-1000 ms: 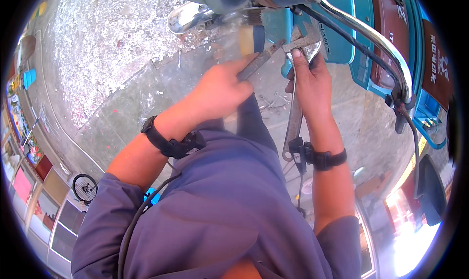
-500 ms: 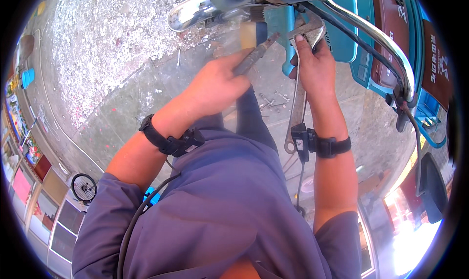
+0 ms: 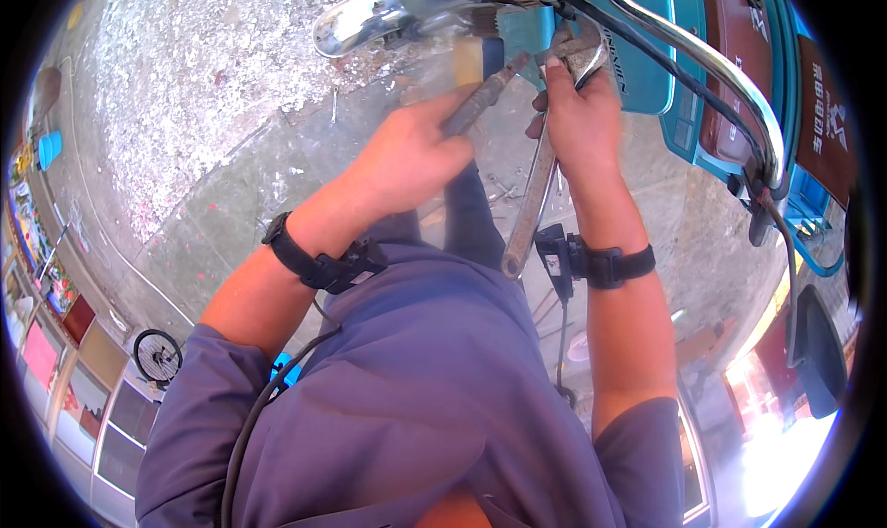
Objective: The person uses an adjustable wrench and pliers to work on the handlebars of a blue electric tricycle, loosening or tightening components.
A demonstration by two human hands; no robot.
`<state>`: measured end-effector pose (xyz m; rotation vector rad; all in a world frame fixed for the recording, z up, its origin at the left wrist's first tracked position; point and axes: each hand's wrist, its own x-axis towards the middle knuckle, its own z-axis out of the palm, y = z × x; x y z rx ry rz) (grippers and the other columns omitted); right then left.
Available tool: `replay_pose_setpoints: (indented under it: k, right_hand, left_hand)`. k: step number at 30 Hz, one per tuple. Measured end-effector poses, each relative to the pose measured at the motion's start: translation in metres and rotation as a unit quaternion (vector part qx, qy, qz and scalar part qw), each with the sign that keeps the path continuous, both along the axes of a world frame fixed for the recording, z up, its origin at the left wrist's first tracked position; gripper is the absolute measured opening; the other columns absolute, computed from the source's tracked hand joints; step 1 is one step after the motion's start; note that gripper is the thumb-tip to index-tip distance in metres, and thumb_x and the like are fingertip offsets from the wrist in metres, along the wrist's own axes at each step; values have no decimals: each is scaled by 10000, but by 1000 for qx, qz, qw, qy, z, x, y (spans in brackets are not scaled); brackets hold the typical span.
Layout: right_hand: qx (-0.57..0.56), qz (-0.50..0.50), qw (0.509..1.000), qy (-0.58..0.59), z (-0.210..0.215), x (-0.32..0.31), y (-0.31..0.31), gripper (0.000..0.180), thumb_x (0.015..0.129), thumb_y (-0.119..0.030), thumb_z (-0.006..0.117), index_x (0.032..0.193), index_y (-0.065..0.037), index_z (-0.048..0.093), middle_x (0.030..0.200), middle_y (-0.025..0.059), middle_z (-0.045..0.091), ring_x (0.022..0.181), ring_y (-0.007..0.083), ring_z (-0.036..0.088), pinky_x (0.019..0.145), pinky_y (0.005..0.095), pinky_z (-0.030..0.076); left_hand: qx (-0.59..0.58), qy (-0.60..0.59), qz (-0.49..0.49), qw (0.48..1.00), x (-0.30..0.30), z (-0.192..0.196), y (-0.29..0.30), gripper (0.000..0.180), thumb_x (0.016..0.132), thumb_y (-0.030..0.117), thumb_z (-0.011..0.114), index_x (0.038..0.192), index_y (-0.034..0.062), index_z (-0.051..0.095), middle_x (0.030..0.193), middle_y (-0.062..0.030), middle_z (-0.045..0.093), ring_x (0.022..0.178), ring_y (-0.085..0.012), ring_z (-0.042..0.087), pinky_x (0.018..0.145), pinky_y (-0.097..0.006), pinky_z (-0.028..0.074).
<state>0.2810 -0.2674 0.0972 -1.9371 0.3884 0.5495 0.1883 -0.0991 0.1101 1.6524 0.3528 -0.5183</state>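
Closed around a dark, worn rod (image 3: 480, 106) with a narrower tip, my left hand (image 3: 407, 156) angles it up and to the right. What exact kind of tool the rod is, I cannot tell. My right hand (image 3: 587, 126) grips a large metal adjustable wrench (image 3: 531, 209) just below its jaws, thumb on the head. The wrench's long handle hangs down toward my waist, a hole at its end. The rod's tip is close to the wrench head; whether they touch is unclear. Just beyond both hands is the turquoise bodywork (image 3: 642, 57) of a vehicle.
A chrome handlebar (image 3: 730, 61) with black cables curves down on the right, near a dark mirror (image 3: 818, 352). A rounded chrome part (image 3: 356, 24) sits at the top. Small metal tools lie on the concrete floor (image 3: 222, 191). A bicycle wheel (image 3: 158, 356) stands far left.
My right hand has shifted slightly left, and the wrench's lower end has swung left and a little up, away from my right wrist. My left hand with the rod has barely moved.
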Motion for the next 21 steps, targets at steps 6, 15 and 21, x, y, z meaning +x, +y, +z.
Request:
replay_pose_setpoints:
  k: [6,15,21]
  right_hand:
    - [29,-4,999,20,0,13,2,282,964,-237,588,1114,2,574,761,76,603,510,149,573,445,284,485]
    - [21,19,1000,11,-2,15,2,304,964,-251,573,1094,22,549,708,99,604,454,193,593,434,328,483]
    - [-18,-11,1000,-16,-13,7,12,285,970,-257,574,1049,17,559,669,83,599,413,181,580,400,314,457]
  left_hand:
    - [12,23,-5,1000,-1,0,4,578,848,128,539,1419,46,504,753,-13,600,653,-71,507,611,-246,449]
    - [6,29,24,999,0,1,9,584,850,126,558,1422,32,494,756,-20,574,647,-71,472,600,-244,431]
    - [30,11,12,999,5,0,13,584,842,122,538,1415,15,493,754,-21,569,646,-70,472,596,-245,429]
